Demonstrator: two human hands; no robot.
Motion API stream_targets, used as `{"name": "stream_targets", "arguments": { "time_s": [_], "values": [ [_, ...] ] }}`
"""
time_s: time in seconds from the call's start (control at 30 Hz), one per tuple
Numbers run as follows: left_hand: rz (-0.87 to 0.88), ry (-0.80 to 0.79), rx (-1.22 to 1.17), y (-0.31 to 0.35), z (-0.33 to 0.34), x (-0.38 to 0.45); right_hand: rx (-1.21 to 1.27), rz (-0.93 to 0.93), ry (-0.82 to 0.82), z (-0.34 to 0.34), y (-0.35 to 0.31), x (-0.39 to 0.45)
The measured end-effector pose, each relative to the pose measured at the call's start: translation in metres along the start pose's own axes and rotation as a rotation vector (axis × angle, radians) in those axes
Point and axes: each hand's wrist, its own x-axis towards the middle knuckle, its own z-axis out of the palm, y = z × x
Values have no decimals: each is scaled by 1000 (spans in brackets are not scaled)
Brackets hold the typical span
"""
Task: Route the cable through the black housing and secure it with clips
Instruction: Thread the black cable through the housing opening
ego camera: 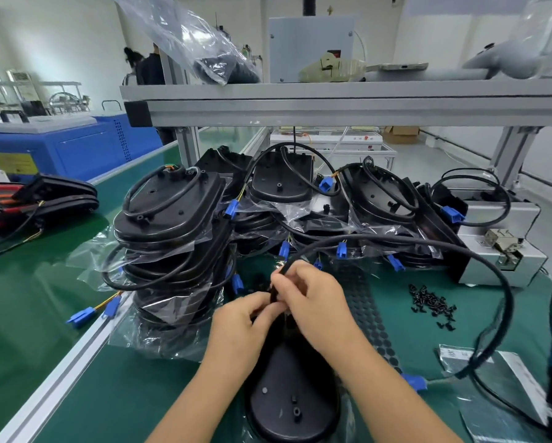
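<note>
The black housing [292,407] lies flat on the green mat nearest the person; above its far end the left hand [245,318] and right hand [313,302] meet, both pinching the cable [396,239] where it enters; routing seems only begun, no clip visibly fitted; the cable loops out right to a blue plug [415,382]; farther off, finished housings [169,206] are stacked

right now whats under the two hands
The far end of the black housing, where the black cable comes down into both grips. The left hand and right hand cover the clip point itself.
</note>
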Motion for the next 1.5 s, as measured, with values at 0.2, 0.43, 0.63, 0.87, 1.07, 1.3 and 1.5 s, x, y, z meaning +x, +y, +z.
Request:
{"name": "stream_targets", "arguments": {
  "time_s": [0.2, 0.43, 0.63, 0.87, 1.07, 1.3, 1.5],
  "values": [
    [4, -144, 44, 0, 5, 4, 557, 190, 133, -29, 2, -4],
    [-139, -141, -93, 5, 8, 14, 225, -14, -38, -17, 6, -12],
    [-169, -114, -134, 2, 9, 8, 111, -50, 28, -14, 11, -9],
    [-131, -141, -161, -1, 7, 5, -20, -92, -27, -16, 14, -8],
    [-54, -195, -201, -3, 3, 2, -62, -130, -38, -12, 17, -16],
    [273, -126, 135, 0, -2, -2, -392, 61, -83, -44, -5, -44],
    [408, -308, 364, 13, -2, 1, -769, -499, 67, -72, -33, -45]
  ]
}}
